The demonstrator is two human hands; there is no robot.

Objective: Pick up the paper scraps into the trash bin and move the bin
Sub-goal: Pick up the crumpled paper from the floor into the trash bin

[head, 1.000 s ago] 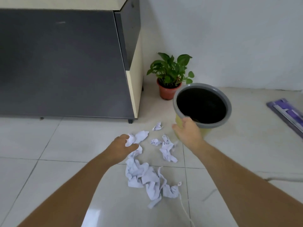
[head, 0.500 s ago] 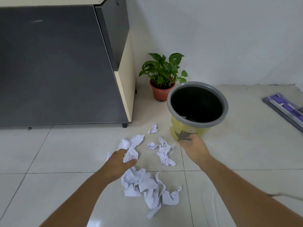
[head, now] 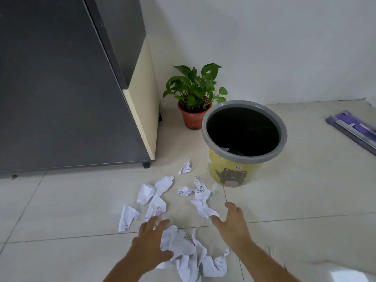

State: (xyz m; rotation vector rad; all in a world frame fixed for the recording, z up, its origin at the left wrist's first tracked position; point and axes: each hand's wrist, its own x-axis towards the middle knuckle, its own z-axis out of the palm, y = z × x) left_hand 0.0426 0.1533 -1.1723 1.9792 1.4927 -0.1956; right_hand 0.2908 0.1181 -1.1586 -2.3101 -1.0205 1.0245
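A yellow trash bin (head: 234, 174) with a grey rim and a bear picture stands upright on the tiled floor. Several crumpled white paper scraps (head: 158, 192) lie spread on the floor to its front left. The largest heap of scraps (head: 183, 245) lies between my two hands. My left hand (head: 150, 245) is low over the heap's left side, fingers spread and touching paper, holding nothing. My right hand (head: 232, 224) hovers open to the heap's right, fingertips near a long scrap (head: 203, 206), well short of the bin.
A dark grey cabinet (head: 61, 88) with a cream side stands at the left. A potted green plant (head: 195, 98) sits in the corner behind the bin. A purple flat mop head (head: 352, 129) lies on the floor at the right. A white wall runs behind.
My right hand has left the bin's side and drawn back toward the scraps. My left hand has slid down from the upper scraps to the big heap. The view has tilted lower.
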